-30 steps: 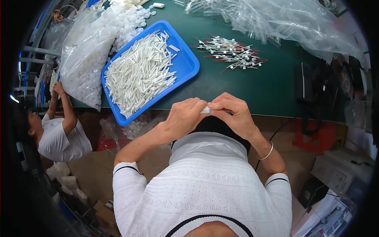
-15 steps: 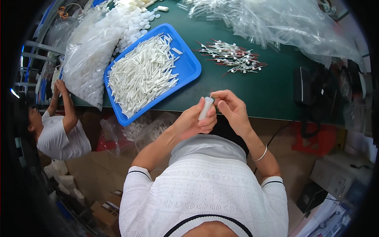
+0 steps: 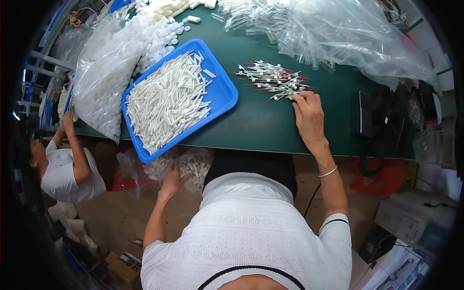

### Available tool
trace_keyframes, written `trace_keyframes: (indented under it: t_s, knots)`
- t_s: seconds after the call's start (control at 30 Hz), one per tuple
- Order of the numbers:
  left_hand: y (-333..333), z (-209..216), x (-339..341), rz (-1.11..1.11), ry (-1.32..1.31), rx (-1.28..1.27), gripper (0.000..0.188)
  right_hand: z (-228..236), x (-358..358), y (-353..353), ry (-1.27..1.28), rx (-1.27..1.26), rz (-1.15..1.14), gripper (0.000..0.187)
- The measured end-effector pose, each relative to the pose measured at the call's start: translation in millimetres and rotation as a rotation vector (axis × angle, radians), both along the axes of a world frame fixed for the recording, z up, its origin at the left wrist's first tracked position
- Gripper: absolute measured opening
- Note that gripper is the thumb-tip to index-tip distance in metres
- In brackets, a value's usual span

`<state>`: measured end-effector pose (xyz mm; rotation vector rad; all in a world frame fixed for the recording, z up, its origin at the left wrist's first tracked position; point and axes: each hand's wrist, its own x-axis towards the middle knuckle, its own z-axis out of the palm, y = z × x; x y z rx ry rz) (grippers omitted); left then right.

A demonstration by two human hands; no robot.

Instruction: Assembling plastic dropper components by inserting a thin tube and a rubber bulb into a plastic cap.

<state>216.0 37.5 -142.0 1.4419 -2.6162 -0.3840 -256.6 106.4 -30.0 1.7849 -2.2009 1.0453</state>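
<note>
My right hand (image 3: pixel 310 118) reaches over the green table, fingers bent and drawn together at the near right end of a pile of thin white sticks with red ends (image 3: pixel 275 79). Whether a stick is pinched in the fingertips is hidden. My left hand (image 3: pixel 173 184) hangs below the table edge, thumb apart from the fingers, with nothing visible in it. Beside it is a clear plastic bag of small white pieces (image 3: pixel 197 166). A blue tray (image 3: pixel 223 92) of short white tubes (image 3: pixel 169 99) lies left of the pile.
Clear tubes in a large plastic bag (image 3: pixel 357 43) cover the back right. A bag of white caps (image 3: pixel 104 77) leans at the left, loose caps (image 3: pixel 166 36) beside it. A black device (image 3: pixel 365 113) is at the right. A person in white (image 3: pixel 72 169) works at far left.
My hands have parted. The white cylinder that my left hand held is out of sight. The left hand dropped below the table edge; the right moved forward to the pile of sticks.
</note>
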Motion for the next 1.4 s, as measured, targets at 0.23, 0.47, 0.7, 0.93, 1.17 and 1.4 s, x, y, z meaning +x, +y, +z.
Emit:
trace_keyframes:
  t_s: [0.23, 0.47, 0.7, 0.93, 1.17, 1.4]
  knots:
    - [-25, 169, -151, -0.169, 0.396, 1.016, 0.014, 7, 7, -5, -0.054, -0.036, 0.083, 0.009]
    - [-176, 167, -204, -0.318, 0.492, -0.125, 0.008, 17, 20, 6, -1.232, -0.020, 0.158, 0.004]
    - [-351, 132, -245, -0.164, 0.299, -0.429, 0.010, 16, 42, 1, -1.488, 0.047, 0.178, 0.011]
    - [-396, 100, -278, -0.132, 0.077, -0.465, 0.016, 21, 57, 2, -1.407, 0.103, 0.243, 0.016]
    - [-251, 176, -252, -0.137, 0.898, 0.658, 0.021, 49, 75, -13, -1.183, 0.130, 0.368, 0.022]
    - [-98, 174, -211, -0.072, 1.226, 1.499, 0.026, 63, 98, -18, -0.825, -0.029, 0.322, 0.007]
